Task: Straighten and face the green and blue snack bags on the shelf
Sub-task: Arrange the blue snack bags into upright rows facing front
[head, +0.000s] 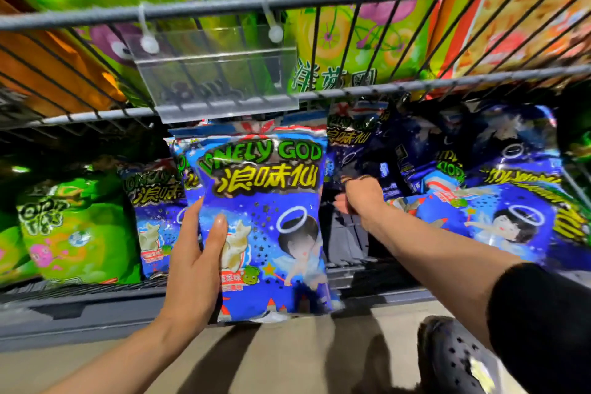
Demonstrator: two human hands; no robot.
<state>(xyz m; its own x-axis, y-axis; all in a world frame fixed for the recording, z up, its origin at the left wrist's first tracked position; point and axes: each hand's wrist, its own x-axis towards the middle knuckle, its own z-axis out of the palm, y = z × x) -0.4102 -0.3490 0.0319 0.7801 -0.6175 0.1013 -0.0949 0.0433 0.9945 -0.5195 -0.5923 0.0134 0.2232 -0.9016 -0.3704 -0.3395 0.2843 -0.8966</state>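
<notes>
Blue bag [262,227] is upright and front-facing, out in front of the lower shelf's edge [96,310], left hand [192,269] gripping its left side. Behind it stands another blue bag [156,217]; to its right, tumbled blue bags [499,201]. Right hand [361,198] reaches into the gap beside it; I cannot tell its grip. Probably best: clear the gap, then seat the bag square.

The left hand [195,262] grips an upright blue snack bag [265,227] before the lower shelf [96,301]; the right hand [361,198] reaches among tumbled blue bags [499,201].
</notes>
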